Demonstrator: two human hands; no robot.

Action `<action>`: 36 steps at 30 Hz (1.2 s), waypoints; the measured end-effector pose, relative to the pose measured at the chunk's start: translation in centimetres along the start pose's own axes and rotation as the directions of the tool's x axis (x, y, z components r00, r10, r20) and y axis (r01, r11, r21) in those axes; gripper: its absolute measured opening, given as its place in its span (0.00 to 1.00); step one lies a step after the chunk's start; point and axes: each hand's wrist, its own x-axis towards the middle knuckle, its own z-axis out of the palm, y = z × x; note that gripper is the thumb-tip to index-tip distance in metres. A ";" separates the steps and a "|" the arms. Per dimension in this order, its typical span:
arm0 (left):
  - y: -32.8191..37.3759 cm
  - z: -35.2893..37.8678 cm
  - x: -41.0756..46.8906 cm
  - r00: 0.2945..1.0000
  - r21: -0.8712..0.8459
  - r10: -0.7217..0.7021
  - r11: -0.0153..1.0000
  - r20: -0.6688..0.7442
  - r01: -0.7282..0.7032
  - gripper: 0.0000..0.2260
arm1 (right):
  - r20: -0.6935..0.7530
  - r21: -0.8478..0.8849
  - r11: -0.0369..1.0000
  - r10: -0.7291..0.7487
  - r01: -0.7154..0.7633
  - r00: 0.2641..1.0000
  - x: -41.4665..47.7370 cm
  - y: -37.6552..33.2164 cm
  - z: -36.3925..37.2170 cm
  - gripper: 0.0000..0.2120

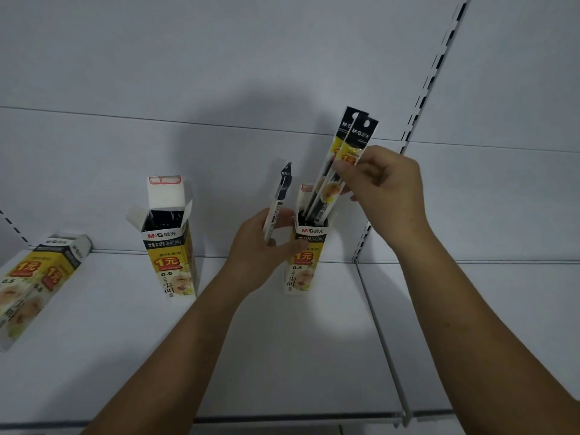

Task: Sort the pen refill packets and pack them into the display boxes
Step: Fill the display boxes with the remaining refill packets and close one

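Right hand (386,189) pinched two packets (351,142), lower ends inside the open box (306,268) on the shelf (282,356); left hand (260,246) gripped a third packet (281,196) beside it — probably light, bendy, best held mid-length

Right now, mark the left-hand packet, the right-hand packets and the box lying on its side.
left-hand packet (281,189), head view, black upper end.
right-hand packets (360,135), head view, front packet's black header.
box lying on its side (28,284), head view, printed upward face.

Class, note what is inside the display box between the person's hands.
Two packets, pinched by the right hand, reach into the box; its walls hide anything deeper.
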 end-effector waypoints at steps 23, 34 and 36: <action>-0.5 -0.6 0.3 0.999 0.042 0.028 0.999 0.028 -0.029 0.19 | 0.367 -0.413 0.905 0.061 0.104 0.928 0.5 3.1 0.8 0.05; -0.5 -0.7 0.1 1.000 0.056 0.020 0.998 0.023 -0.021 0.18 | 0.491 -0.443 0.879 0.071 0.179 0.868 0.8 2.3 1.1 0.06; -0.5 -0.7 0.2 1.000 0.049 0.024 0.998 0.015 -0.025 0.18 | 0.534 -0.477 0.854 0.097 0.205 0.840 0.6 2.4 1.8 0.05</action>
